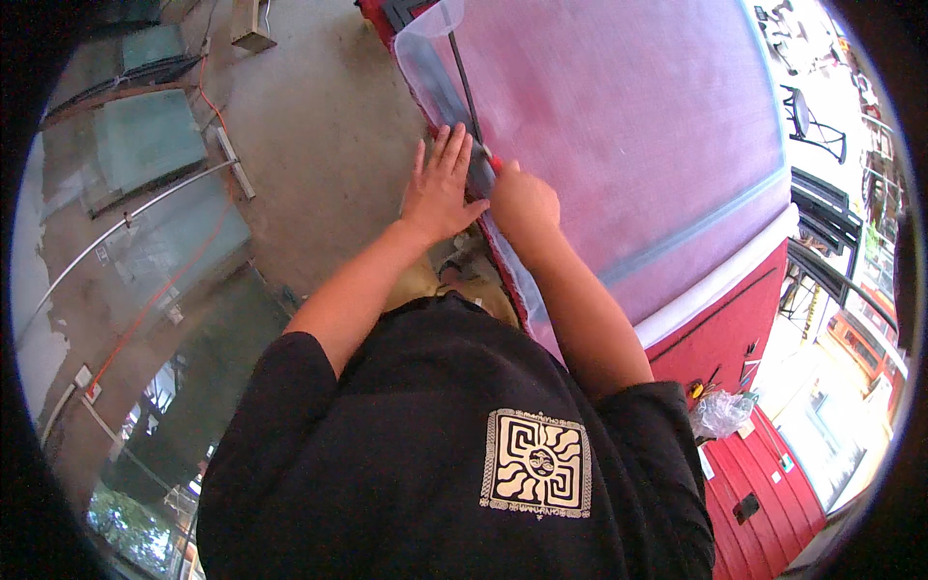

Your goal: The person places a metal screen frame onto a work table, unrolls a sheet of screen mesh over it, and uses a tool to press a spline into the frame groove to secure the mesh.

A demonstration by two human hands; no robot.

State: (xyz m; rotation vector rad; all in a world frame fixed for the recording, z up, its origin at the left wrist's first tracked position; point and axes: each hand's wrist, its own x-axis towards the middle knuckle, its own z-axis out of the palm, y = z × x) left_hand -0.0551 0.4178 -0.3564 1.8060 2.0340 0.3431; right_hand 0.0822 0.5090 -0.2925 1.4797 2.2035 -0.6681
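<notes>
In the head view, pale mesh [638,116] on a red table [744,333] is being touched at its left edge by the spread left hand [440,193], a red-handled tool [497,163] being gripped by the right hand [527,205]. Apparently this edge is being worked; next, steady guiding along the dark strip [463,77] is probably being needed.

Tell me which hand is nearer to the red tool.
Right: the right hand is closed around the red tool, while the left hand lies palm down to its left.
</notes>
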